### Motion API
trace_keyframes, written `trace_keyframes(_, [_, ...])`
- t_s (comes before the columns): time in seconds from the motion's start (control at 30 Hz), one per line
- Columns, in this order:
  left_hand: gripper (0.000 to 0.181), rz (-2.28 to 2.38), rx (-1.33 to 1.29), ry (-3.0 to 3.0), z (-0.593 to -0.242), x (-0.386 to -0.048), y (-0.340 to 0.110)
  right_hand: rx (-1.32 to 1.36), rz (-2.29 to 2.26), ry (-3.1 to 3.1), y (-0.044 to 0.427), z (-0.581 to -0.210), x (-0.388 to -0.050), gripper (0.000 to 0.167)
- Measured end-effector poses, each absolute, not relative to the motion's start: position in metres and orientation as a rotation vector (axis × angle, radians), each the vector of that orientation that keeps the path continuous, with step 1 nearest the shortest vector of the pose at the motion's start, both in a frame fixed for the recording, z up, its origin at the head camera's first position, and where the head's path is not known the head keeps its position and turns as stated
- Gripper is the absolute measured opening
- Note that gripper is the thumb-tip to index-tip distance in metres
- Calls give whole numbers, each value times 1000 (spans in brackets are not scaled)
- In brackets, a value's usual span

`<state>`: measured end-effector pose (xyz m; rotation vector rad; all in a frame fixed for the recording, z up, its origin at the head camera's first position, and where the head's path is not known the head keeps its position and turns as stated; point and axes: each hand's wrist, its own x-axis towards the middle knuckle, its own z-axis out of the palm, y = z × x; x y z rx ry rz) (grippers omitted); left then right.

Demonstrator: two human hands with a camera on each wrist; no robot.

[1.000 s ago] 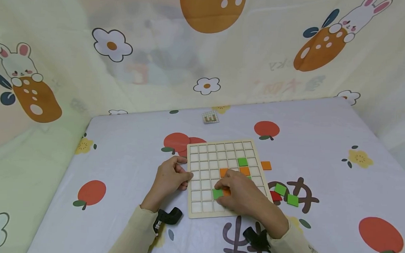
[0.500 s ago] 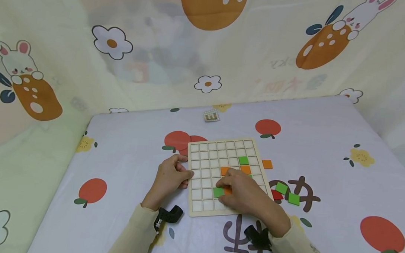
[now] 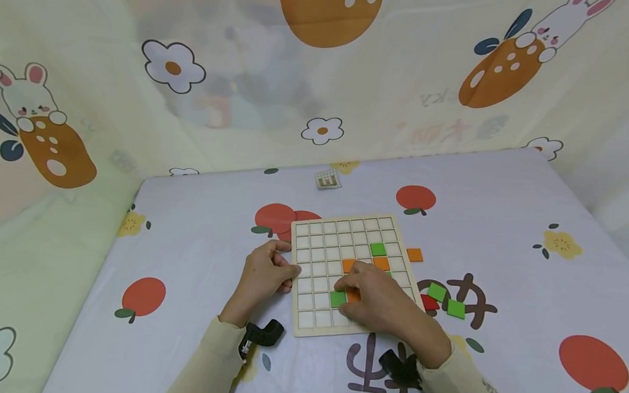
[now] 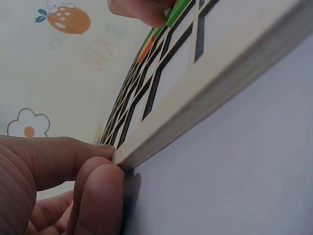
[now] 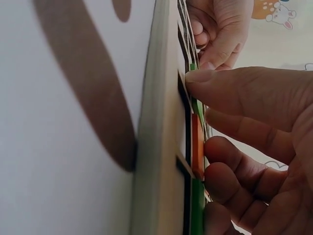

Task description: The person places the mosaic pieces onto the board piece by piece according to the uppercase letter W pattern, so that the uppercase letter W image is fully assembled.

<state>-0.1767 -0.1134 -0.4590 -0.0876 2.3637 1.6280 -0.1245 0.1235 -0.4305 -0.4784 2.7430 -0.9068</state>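
Observation:
A square wooden grid board (image 3: 313,226) lies on the table, with green and orange tiles in some of its cells. My left hand (image 3: 265,274) grips the board's left edge; in the left wrist view the thumb (image 4: 101,196) and a finger meet at the rim. Over the lower middle of the board, my right hand (image 3: 381,297) pinches a green tile (image 3: 337,299) between thumb and index finger. Just right of this tile sits an orange tile (image 3: 352,295), partly covered by the hand. Another orange tile (image 3: 381,263) and a green tile (image 3: 377,249) lie farther up.
Right of the board are a loose orange tile (image 3: 415,255), two loose green tiles (image 3: 436,292) and a red tile (image 3: 430,303). A small card with a grid pattern (image 3: 328,179) lies behind the board. Patterned cloth hangs at the back and sides.
Both hands keep nearly the same place. The green tile at the right fingertips has shifted very slightly left. The whole head view moved a little between the first two frames.

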Motion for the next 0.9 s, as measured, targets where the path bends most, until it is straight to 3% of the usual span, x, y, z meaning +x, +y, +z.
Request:
trace_keyframes(0.4, [44, 1632, -98, 2356, -459, -177, -113, -470, -939, 2836, 157, -423, -115, 37])
trace_keyframes(0.7, [44, 1624, -108, 2362, -460, -176, -114, -249, -951, 2909, 206, -425, -103, 46])
trace_keyframes(0.9, [44, 1630, -114, 2353, -459, -177, -115, -129, -936, 2926, 232, -429, -94, 42])
